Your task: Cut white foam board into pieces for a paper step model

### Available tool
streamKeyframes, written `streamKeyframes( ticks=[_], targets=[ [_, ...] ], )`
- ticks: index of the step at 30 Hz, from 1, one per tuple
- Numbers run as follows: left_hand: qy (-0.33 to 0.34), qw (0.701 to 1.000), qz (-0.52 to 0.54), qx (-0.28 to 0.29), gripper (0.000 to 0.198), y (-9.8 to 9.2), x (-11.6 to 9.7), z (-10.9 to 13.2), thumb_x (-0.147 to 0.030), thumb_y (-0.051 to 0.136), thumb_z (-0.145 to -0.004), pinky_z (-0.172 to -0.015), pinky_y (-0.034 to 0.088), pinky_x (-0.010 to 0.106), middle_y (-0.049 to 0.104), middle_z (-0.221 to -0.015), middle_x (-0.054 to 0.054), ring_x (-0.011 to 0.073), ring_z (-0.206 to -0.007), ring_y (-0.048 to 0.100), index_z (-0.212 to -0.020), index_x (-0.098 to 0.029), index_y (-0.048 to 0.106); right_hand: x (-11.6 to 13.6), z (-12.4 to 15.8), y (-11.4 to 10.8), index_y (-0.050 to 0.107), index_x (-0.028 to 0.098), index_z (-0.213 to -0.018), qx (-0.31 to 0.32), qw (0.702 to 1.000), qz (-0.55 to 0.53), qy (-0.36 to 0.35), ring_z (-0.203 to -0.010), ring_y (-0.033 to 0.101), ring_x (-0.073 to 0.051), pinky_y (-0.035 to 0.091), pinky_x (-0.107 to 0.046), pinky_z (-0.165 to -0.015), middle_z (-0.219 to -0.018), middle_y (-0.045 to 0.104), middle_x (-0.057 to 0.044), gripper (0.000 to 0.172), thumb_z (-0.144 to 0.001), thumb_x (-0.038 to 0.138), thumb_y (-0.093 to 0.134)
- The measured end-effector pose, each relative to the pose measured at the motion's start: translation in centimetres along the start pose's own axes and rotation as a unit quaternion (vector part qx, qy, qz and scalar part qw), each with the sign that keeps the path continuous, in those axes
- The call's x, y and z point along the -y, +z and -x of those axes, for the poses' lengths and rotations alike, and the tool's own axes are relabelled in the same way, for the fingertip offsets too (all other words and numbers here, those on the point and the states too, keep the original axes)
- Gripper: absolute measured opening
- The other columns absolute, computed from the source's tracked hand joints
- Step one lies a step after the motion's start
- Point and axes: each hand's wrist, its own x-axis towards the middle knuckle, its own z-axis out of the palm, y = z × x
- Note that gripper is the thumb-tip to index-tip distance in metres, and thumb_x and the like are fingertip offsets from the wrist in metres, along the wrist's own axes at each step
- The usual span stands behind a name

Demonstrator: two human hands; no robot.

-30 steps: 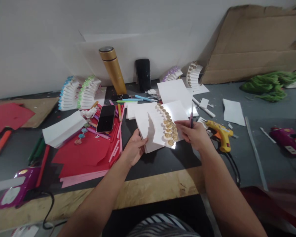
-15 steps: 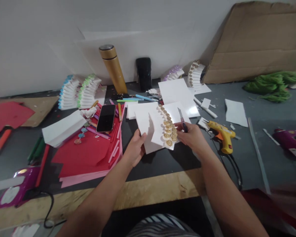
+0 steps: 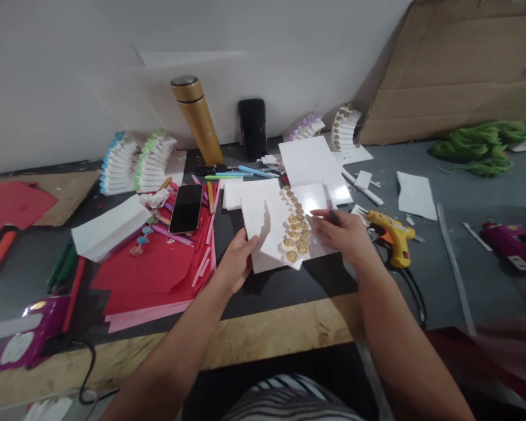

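Nearest: a wooden front edge (image 3: 284, 330), bordering a dark surface (image 3: 289, 295). At its left end, a purple corded device (image 3: 48, 318) is set down.

Above the surface, front centre: one white card (image 3: 255, 225), its left edge pinched between thumb and fingers of the left hand (image 3: 239, 257). Beside that panel, a curved row of gold rosettes (image 3: 292, 256) is carried on white backing. Just right of the row, the right hand (image 3: 344, 234) is held with fingers partly extended, a dark-handled tool (image 3: 334, 217) gripped among them; the tool's type is mostly hidden, and whether the rosettes are touched by the fingertips cannot be told.

Left of centre: red paper sheets (image 3: 140, 278), laid over pink sheets (image 3: 146, 318); upon the pile, coloured paper sticks and a smartphone (image 3: 186, 209), screen up. Right of the right hand: one yellow glue gun (image 3: 392, 232), laid on its side.

Behind: a plain white sheet (image 3: 309, 166), laid flat. At the right, a bundle of green yarn (image 3: 477, 146).

Farthest: blue-tipped (image 3: 119, 166) and green-tipped white fans (image 3: 155, 161); a gold flask (image 3: 199, 123); a large cardboard piece (image 3: 456, 76), leaned against the wall.
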Motion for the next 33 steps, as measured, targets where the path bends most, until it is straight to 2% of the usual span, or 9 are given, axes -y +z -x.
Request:
streamKeyframes(
  ticks=[4,7,13,17,20,25,27,31,33],
  targets=[
    [-0.017,0.999,-0.037,0.033,0.055,-1.6,-1.2,-0.1,-0.034,0.078,-0.073,-0.078,0.058,0.036,0.075,-0.108,0.013,0.0275,-0.092,0.073,-0.122,-0.014,0.061,-0.1,-0.8,-1.8,0.073,0.017,-0.087,-0.171,0.985,-0.007,-0.034,-0.046,0.039,-0.008,0.031,-0.026,-0.044,-0.062,0.059,0.0,0.031,-0.076,0.046,0.068],
    [-0.012,0.997,-0.054,0.05,0.059,-2.8,-2.1,-0.4,-0.03,0.079,-0.072,-0.075,0.058,0.035,0.075,-0.108,0.013,0.0278,-0.09,0.074,-0.125,-0.014,0.06,0.0,-1.2,-2.4,0.069,0.019,-0.085,-0.226,0.972,-0.048,-0.034,-0.044,0.038,-0.007,0.029,-0.026,-0.043,-0.063,0.057,0.001,0.03,-0.077,0.048,0.067],
    [0.015,0.996,-0.073,0.046,0.061,-3.2,-2.8,-0.6,-0.025,0.083,-0.066,-0.076,0.059,0.034,0.076,-0.106,0.014,0.0282,-0.089,0.074,-0.122,-0.012,0.061,1.2,-0.8,-1.8,0.052,0.023,-0.067,-0.16,0.961,-0.22,0.054,-0.037,0.027,-0.006,0.015,-0.024,-0.035,-0.048,0.037,0.008,0.04,-0.075,0.057,0.071],
    [0.014,0.996,-0.073,0.05,0.057,-2.8,-2.9,-0.3,-0.025,0.084,-0.066,-0.081,0.059,0.034,0.076,-0.108,0.013,0.0273,-0.092,0.074,-0.118,-0.013,0.063,1.3,-0.6,-1.7,0.044,0.024,-0.062,-0.138,0.952,-0.26,0.079,-0.035,0.026,-0.006,0.016,-0.023,-0.034,-0.044,0.033,0.01,0.045,-0.07,0.054,0.076],
    [0.007,0.996,-0.073,0.046,0.059,-2.9,-3.1,-0.2,-0.024,0.086,-0.062,-0.083,0.058,0.035,0.076,-0.109,0.013,0.0277,-0.093,0.074,-0.117,-0.013,0.065,1.2,-0.6,-1.8,0.05,0.024,-0.065,-0.123,0.953,-0.263,0.084,-0.035,0.026,-0.006,0.018,-0.024,-0.035,-0.044,0.035,0.01,0.039,-0.068,0.047,0.08],
    [-0.031,0.992,-0.097,0.075,0.056,-3.8,-3.4,-0.2,-0.026,0.086,-0.065,-0.074,0.058,0.031,0.077,-0.103,0.015,0.026,-0.084,0.075,-0.116,-0.011,0.068,0.8,-0.9,-1.6,0.058,0.022,-0.071,-0.13,0.961,-0.234,0.072,-0.045,0.046,-0.01,0.036,-0.025,-0.043,-0.054,0.053,0.005,0.032,-0.066,0.045,0.079],
    [-0.038,0.99,-0.104,0.085,0.054,-4.1,-3.4,-0.1,-0.026,0.085,-0.066,-0.07,0.058,0.03,0.077,-0.099,0.015,0.0246,-0.079,0.075,-0.115,-0.01,0.069,0.2,-1.2,-1.5,0.06,0.021,-0.073,-0.142,0.969,-0.196,0.052,-0.051,0.05,-0.012,0.04,-0.026,-0.048,-0.058,0.056,0.003,0.032,-0.066,0.047,0.077],
    [-0.049,0.989,-0.108,0.091,0.054,-3.9,-3.6,0.2,-0.025,0.086,-0.066,-0.07,0.057,0.028,0.077,-0.1,0.015,0.0228,-0.077,0.074,-0.115,-0.01,0.069,-1.0,-1.7,-1.4,0.061,0.018,-0.07,-0.18,0.981,-0.066,-0.007,-0.051,0.039,-0.01,0.031,-0.026,-0.049,-0.054,0.044,0.006,0.031,-0.072,0.048,0.071],
    [-0.052,0.989,-0.109,0.088,0.055,-3.7,-3.8,0.3,-0.025,0.086,-0.064,-0.071,0.057,0.028,0.077,-0.102,0.015,0.0229,-0.079,0.074,-0.114,-0.011,0.069,-1.3,-1.8,-1.4,0.061,0.017,-0.068,-0.179,0.983,-0.024,-0.029,-0.052,0.035,-0.009,0.027,-0.026,-0.05,-0.053,0.039,0.006,0.031,-0.075,0.046,0.068]
  ],
)
